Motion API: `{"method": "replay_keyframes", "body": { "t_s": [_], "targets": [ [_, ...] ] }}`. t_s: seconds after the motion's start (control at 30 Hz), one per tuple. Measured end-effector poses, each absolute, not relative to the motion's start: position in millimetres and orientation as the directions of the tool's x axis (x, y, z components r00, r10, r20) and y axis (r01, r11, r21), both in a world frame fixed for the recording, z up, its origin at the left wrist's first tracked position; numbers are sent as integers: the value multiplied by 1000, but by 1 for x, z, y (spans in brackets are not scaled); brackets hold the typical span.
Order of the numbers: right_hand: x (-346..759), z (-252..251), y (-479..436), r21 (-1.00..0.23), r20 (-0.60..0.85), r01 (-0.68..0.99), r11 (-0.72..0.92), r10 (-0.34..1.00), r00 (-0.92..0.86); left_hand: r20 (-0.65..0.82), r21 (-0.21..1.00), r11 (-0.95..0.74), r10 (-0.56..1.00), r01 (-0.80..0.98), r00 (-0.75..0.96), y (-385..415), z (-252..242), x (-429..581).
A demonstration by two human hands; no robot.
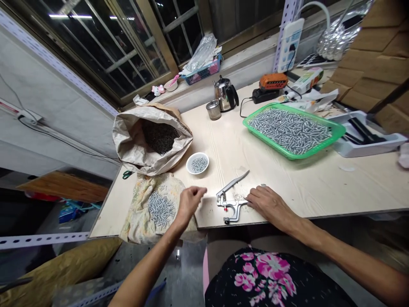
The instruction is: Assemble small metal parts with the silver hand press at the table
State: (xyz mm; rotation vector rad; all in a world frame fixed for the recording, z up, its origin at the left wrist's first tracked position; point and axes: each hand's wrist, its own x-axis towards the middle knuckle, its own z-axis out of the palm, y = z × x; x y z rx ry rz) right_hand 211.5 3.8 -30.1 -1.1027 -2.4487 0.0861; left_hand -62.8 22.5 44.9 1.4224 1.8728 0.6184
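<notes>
My left hand [189, 204] is raised over the table edge beside a cloth, its thumb and fingers pinched together. Whatever is between the fingertips is too small to make out. My right hand [268, 207] rests on the table with its fingers closed around the lower handle of silver snap-fastener pliers [234, 205]. The pliers' upper handle stands raised, with a spring and a red tip showing at the jaw. Loose silver metal pins [162, 209] lie heaped on the patterned cloth [137, 213]. A small white bowl [188, 165] beyond my left hand holds more pins.
An open paper sack [128, 132] of dark small pieces stands at the left. A green tray [292, 155] full of metal pins is at the right, near a white tray [367, 149] with black items. Behind stand a kettle [224, 91], a jar [213, 111] and an orange battery [273, 82].
</notes>
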Motion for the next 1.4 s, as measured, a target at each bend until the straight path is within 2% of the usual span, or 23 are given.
{"method": "replay_keyframes", "body": {
  "t_s": [0.13, 0.23, 0.3, 0.37, 0.43, 0.5, 0.63, 0.9, 0.97, 1.0, 1.07, 1.13, 1.17, 1.27, 1.4],
  "targets": [
    [211, -31, 2, -224, 372, 712, 665, 734, -568, 116, 686, 54, 976, 726, -183, 64, 77, -80],
    [211, -32, -1, -238, 393, 714, 659, 737, -550, 240, 492, 55, 951, 869, -196, 84, 89, -110],
    [212, -33, -3, -246, 399, 716, 654, 741, -540, 208, 288, 161, 952, 944, -225, 85, 88, -139],
    [213, -36, -3, -263, 391, 708, 655, 744, -542, 101, 71, 239, 964, 968, -246, 78, 81, -169],
    [214, -40, -3, -286, 382, 695, 659, 744, -548, 0, -72, 239, 971, 968, -240, 67, 71, -193],
    [214, -44, -2, -298, 384, 689, 660, 744, -547, -54, -121, 209, 975, 970, -217, 56, 58, -208],
    [214, -47, -2, -298, 399, 687, 663, 740, -542, -80, -112, 203, 974, 973, -212, 50, 38, -215],
    [211, -45, -4, -278, 369, 721, 635, 763, -530, -61, -67, 187, 980, 980, -191, 66, 32, -212],
    [211, -45, -3, -281, 351, 719, 636, 765, -539, -45, -10, 166, 985, 986, -166, 64, 37, -202],
    [211, -45, -3, -286, 345, 715, 638, 765, -544, -36, 71, 159, 987, 985, -157, 61, 40, -192],
    [211, -42, -2, -291, 332, 709, 643, 763, -555, -55, 354, 162, 987, 921, -152, 50, 43, -166],
    [211, -37, -2, -285, 319, 710, 643, 763, -563, -164, 665, 207, 978, 718, -130, 36, 43, -133],
    [211, -34, -2, -278, 310, 712, 645, 762, -569, -238, 763, 245, 967, 598, -92, 28, 42, -116],
    [211, -25, -2, -251, 281, 719, 648, 759, -587, -378, 866, 347, 926, 360, 15, 6, 37, -71],
    [209, -16, -2, -208, 242, 733, 648, 760, -603, -402, 883, 378, 915, 280, 31, -16, 29, -37]
  ]
}}
